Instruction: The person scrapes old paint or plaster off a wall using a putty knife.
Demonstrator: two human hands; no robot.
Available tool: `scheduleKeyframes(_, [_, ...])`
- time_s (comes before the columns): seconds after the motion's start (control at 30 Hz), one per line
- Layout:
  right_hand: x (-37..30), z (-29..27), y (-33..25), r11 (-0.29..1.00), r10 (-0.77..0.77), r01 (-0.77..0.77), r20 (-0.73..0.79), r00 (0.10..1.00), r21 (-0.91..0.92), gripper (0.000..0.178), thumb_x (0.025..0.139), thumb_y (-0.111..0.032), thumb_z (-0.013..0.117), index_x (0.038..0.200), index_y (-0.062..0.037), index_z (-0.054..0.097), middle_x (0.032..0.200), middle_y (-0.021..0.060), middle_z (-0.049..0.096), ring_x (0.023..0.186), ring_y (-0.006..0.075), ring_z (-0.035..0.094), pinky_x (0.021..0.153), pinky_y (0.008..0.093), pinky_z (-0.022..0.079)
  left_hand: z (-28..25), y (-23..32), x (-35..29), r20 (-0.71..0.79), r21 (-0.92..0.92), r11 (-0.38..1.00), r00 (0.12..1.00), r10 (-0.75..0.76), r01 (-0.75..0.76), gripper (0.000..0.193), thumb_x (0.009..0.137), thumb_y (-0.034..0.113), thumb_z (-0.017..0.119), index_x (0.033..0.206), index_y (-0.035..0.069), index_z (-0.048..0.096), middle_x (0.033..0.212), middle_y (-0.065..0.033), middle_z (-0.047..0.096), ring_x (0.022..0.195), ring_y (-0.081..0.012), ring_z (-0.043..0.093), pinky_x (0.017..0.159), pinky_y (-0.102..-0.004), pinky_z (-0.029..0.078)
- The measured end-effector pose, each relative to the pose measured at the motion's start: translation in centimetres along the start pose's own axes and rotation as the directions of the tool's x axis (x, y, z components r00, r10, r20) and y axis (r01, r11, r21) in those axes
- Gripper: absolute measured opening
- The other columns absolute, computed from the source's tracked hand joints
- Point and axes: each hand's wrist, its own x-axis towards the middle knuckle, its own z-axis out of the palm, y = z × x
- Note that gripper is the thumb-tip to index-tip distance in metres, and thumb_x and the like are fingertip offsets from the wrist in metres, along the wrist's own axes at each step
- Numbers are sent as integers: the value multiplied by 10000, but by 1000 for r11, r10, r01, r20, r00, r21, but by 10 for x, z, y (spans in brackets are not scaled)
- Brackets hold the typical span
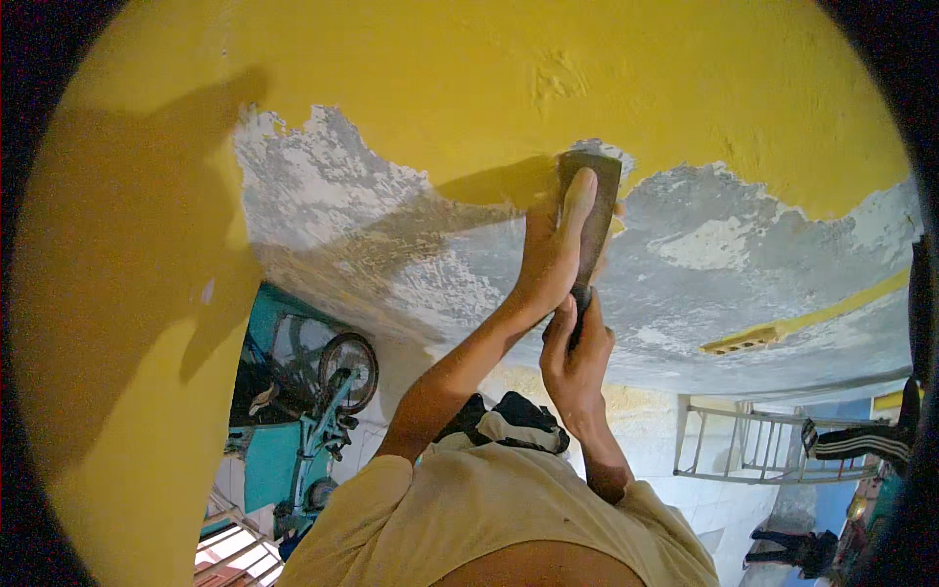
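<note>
Left hand (pixel 556 259) clasped about a flat scraper (pixel 601 191), with the thumb laid lengthwise on the dark blade and some of the fingers hidden behind. Right hand (pixel 577 367) closed on the black handle, just nearer to the body and close beneath the left wrist. Scraper in front of the chest, steeply tilted, with the broad far end at the wall, right on the ragged border between yellow paint and bared grey; a small pale patch just beyond the blade's edge.

Yellow front wall (pixel 440 78), with a wrinkled spot in the paint ahead of the scraper. Below that border, a wide stretch of grey plaster (pixel 337 196), mottled with whitish flakes, to left and right of the hands. On the right, across the grey, a yellow strip (pixel 822 318) with small dark hollows at its nearer end. On the left, a yellow side wall (pixel 108 411) meeting the front one at a corner, with a broad shadow across both.

Down on the left, a teal bicycle (pixel 318 430) and a barred gate (pixel 235 560). On the right, a metal ladder (pixel 748 478), with dark white-striped cloth (pixel 856 445) at its right end. Nearest, a beige shirt (pixel 489 499).
</note>
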Motion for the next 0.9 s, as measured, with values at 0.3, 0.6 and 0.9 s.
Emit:
scheduleKeyframes(0.3, [1,1,2,1000,-11,11,5,1000,-23,139,895,-74,480,983,30,449,605,196,554,480,348,563,433,371,412,-3,-10,2,-52,74,996,998,47,-43,474,892,501,465,807,48,575,551,2,487,405,-77,432,365,-220,316])
scheduleKeyframes(0.6, [-5,7,0,996,36,-35,-11,999,87,165,922,-131,449,930,33,467,563,164,544,462,290,575,421,327,399,-11,-9,-1,-39,129,991,999,-14,19,467,899,481,458,788,45,584,536,4,478,397,-80,425,358,-231,325])
scheduleKeyframes(0.9, [1,5,-8,975,109,-114,37,993,190,186,938,-161,430,932,18,479,526,85,517,442,167,532,434,324,401,-3,4,3,-55,176,984,998,-20,29,417,911,449,455,843,54,569,626,-13,535,439,-78,468,363,-224,351])
